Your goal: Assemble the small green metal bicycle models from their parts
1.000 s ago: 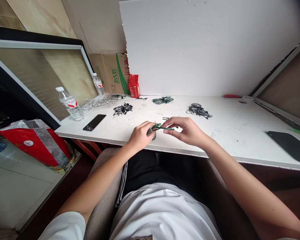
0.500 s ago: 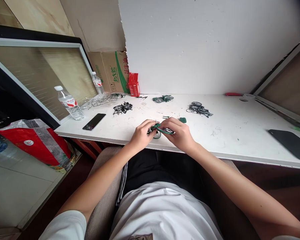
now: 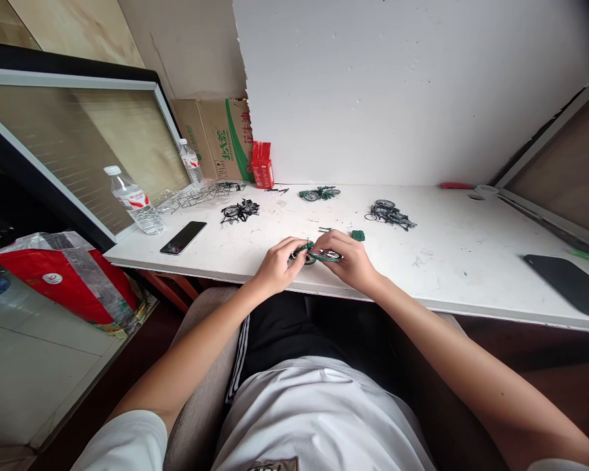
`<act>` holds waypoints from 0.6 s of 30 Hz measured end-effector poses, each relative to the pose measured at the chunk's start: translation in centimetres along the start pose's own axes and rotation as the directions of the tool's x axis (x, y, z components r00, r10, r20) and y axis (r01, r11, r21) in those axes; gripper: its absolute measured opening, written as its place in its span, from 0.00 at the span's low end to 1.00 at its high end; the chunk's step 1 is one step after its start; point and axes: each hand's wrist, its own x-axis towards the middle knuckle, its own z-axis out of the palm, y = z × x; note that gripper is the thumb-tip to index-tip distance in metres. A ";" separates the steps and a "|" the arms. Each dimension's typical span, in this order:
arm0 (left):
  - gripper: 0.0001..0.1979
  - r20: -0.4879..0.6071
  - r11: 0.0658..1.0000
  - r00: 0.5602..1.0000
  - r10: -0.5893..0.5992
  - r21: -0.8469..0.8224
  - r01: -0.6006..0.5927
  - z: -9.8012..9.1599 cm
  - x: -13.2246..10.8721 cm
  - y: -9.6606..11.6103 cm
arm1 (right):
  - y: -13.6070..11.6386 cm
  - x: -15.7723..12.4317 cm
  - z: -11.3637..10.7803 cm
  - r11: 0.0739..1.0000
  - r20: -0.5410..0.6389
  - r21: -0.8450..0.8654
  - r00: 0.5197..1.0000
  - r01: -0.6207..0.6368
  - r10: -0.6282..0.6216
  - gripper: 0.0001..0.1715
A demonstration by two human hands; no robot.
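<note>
Between my two hands, just above the table's front edge, is a small green model bicycle (image 3: 328, 256) with spoked wheels. My left hand (image 3: 279, 263) pinches its left end, and the fingers cover part of the frame. My right hand (image 3: 349, 260) is closed on the right part, over a wheel. A small green box-like piece (image 3: 358, 235) lies on the table just beyond my right hand. Thin green parts (image 3: 324, 229) lie close to it, behind the fingers. Farther back rests another green model bicycle (image 3: 320, 193).
Black model bicycles lie at the left (image 3: 240, 210) and right (image 3: 390, 214) of the white table (image 3: 442, 275). A phone (image 3: 183, 237), water bottle (image 3: 135, 201), clear plastic sprues (image 3: 191, 196) and red box (image 3: 262, 166) are to the left. A dark flat object (image 3: 567, 282) lies far right.
Both hands keep their hold on the green model bicycle. Its lower wheel, which hung below the fingers, has tilted up and shows less. The view has shifted slightly.
</note>
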 end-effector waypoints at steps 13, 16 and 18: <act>0.08 0.028 0.999 0.999 0.027 0.028 -0.028 -0.5 0.5 -0.3 | 0.1 -0.5 0.4 1.000 -0.058 -0.027 0.998 0.004 -0.005 0.10; 0.08 0.011 0.998 0.999 0.040 0.046 -0.040 -0.5 0.4 -0.4 | 0.1 -0.6 0.5 1.000 -0.063 -0.016 0.998 0.018 -0.019 0.10; 0.08 0.007 0.997 0.999 0.051 0.055 -0.051 -0.4 0.3 -0.4 | 0.2 -0.6 0.6 1.000 -0.076 -0.002 0.997 0.030 -0.030 0.09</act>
